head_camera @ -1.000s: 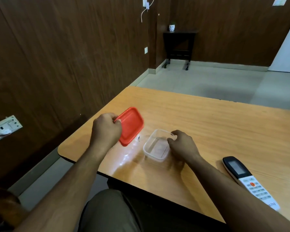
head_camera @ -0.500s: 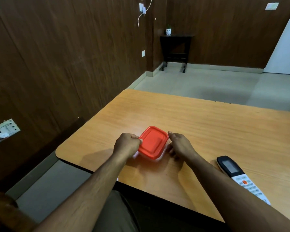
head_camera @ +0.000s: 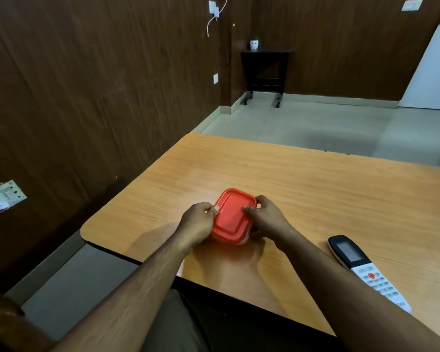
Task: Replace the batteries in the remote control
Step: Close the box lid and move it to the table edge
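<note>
A small clear plastic container with a red lid (head_camera: 231, 217) sits on the wooden table (head_camera: 315, 189) near its left front corner. My left hand (head_camera: 197, 221) grips the lid's left edge, thumb on top. My right hand (head_camera: 264, 215) holds the right edge, thumb pressing on the lid. The lid covers the container, so its inside is hidden. A white and black remote control (head_camera: 363, 270) lies face up on the table to the right, beside my right forearm, touched by neither hand. No batteries are visible.
The table's rounded front left corner (head_camera: 87, 232) lies close to my left hand. A wood-panelled wall with a socket plate (head_camera: 3, 199) runs along the left. A dark side table (head_camera: 264, 72) stands far back on the tiled floor.
My left hand brought the red lid from the left down onto the clear container. Both hands now press it at its edges, the right thumb moving onto the lid.
</note>
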